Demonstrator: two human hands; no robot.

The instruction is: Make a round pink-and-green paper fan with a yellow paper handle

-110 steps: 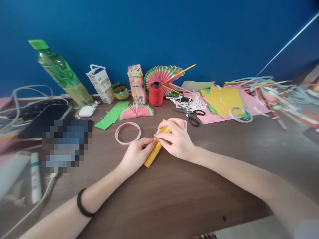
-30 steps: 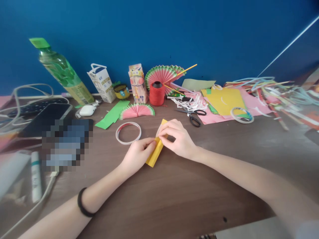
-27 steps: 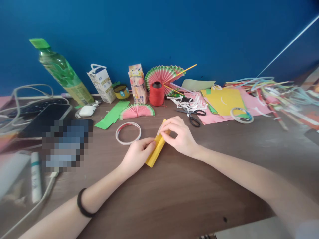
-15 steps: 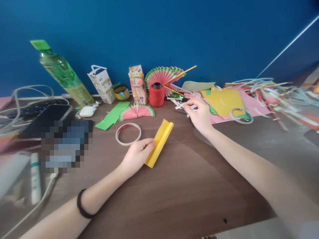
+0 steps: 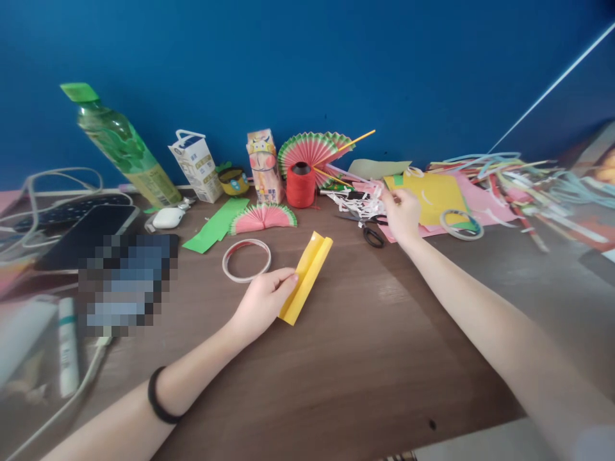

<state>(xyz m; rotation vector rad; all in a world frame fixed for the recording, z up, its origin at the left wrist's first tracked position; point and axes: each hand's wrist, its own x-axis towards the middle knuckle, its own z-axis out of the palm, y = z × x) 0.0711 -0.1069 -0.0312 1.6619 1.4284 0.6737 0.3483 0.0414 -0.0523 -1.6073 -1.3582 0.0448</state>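
Observation:
My left hand (image 5: 263,302) pinches the near edge of a folded yellow paper strip (image 5: 307,275) that lies on the brown table (image 5: 336,371). My right hand (image 5: 401,214) is stretched out to the far side, at the heap of white paper shreds (image 5: 358,203) and beside the black scissors (image 5: 372,232). Its fingers are curled together in a pinch; what they hold is too small to name. A ring of double-sided tape (image 5: 246,259) lies just left of the yellow strip.
Along the blue wall stand a green bottle (image 5: 122,150), a milk carton (image 5: 195,165), a small box (image 5: 264,166), a red thread spool (image 5: 300,185) and paper fans (image 5: 263,218). Coloured sheets (image 5: 435,195), another tape ring (image 5: 459,224) and paper strips lie right; a phone, earbud case (image 5: 167,218) and cables left.
My right hand let go of the yellow strip and reached away to the paper shreds by the scissors. The strip has sprung partly open. My left hand still holds it.

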